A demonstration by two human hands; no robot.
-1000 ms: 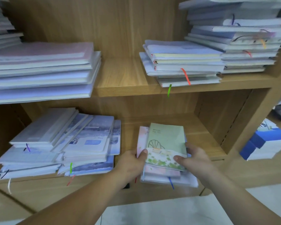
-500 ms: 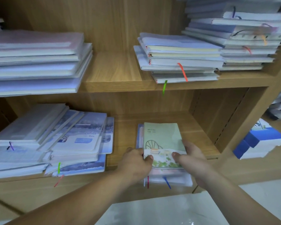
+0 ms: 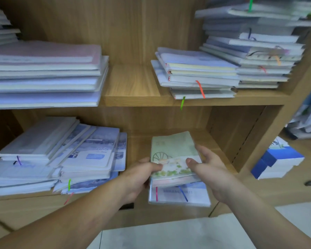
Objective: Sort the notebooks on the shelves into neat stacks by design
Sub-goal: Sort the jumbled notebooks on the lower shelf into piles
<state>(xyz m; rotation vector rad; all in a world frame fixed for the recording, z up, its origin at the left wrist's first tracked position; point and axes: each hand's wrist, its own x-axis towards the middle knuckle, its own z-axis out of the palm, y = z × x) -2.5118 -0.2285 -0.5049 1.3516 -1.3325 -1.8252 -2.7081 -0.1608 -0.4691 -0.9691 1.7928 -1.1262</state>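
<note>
Wooden shelves seen from above, all places given from the green notebook (image 3: pixel 174 146) held at lower centre.

Far up and left of it, a tall stack of pale notebooks (image 3: pixel 43 74) runs off the left edge of the view. Directly left, on the same lower shelf (image 3: pixel 138 139), a loose pile of blue and white notebooks (image 3: pixel 61 159) is fanned out, its corners overhanging the shelf front and ribbon markers dangling. A strip of bare wood lies between that pile and the green notebook.

The left grip (image 3: pixel 140 177), a bare hand, pinches the notebook's near left corner, thumb on the cover, fingers hidden beneath. The green notebook tops a small stack (image 3: pixel 183 194) whose bottom book juts past the shelf front; its far end is blurred. The right grip (image 3: pixel 210 173) holds the near right side, thumb pressed on the cover and fingers curled along the right edge.

Above the notebook, the upper shelf (image 3: pixel 133 83) shows an open gap of wood. Up and right sits a short stack (image 3: pixel 196 72) with orange and green ribbons, touching a taller, uneven stack (image 3: pixel 258 51) cut off at the top.

Right of the notebook, bare shelf reaches the cabinet's side wall (image 3: pixel 241 137). Beyond it stands a blue and white stack (image 3: pixel 276 159); the things behind that are too blurred to name.
</note>
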